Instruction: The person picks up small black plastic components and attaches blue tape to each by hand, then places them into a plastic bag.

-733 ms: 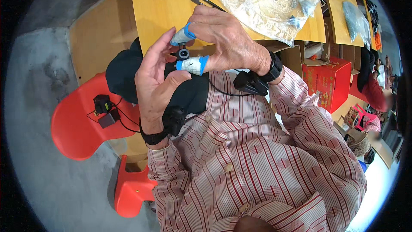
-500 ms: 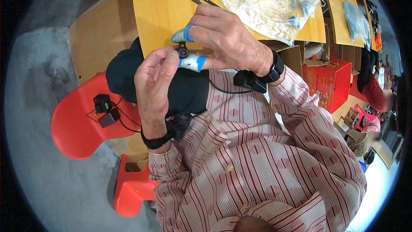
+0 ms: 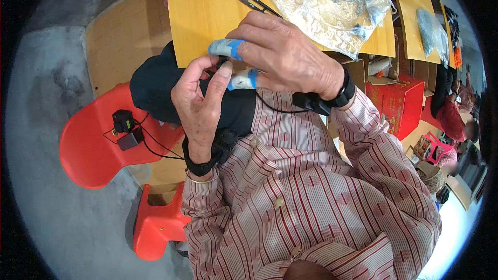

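– Where does the small black piece sit?
– At the tips of the left hand, pinched between thumb and forefinger; the thumb covers much of it.
– And the right hand?
– Its taped forefinger lies just beyond the piece, its taped thumb just on the near side, the two spread apart. Whether they grip it too, I can't tell.
– Anything close by?
– Black snips on the wooden table, past the right hand, near a clear plastic bag.
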`<state>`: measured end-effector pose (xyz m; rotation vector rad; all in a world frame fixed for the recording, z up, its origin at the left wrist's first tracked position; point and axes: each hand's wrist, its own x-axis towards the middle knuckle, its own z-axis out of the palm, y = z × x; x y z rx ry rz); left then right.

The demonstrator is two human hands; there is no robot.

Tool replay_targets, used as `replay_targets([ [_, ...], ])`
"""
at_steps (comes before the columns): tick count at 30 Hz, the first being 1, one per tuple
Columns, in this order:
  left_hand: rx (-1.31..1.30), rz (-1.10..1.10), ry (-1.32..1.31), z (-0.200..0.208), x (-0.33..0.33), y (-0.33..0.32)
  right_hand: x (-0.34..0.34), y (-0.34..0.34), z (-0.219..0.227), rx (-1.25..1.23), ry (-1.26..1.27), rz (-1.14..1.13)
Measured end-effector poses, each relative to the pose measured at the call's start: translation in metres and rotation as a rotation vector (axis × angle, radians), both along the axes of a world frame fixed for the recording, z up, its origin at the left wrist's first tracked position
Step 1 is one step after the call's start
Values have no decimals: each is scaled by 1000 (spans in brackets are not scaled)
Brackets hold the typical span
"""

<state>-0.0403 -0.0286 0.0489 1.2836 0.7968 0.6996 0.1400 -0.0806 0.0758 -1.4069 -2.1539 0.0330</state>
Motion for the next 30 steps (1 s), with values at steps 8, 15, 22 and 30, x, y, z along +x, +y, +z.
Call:
replay_targets([
  [8,43,-5,23,-2,0,-3,13,-3,0,-252,661,-17],
  [15,229,0,144,4,3,-4,3,0,-7,-306,764,-11],
  [22,286,-24,200,5,5,-6,1,-5,0,-742,1039,-184],
  [30,306,-3,272,6,7,-8,1,-6,-5,-721,1047,-218],
])
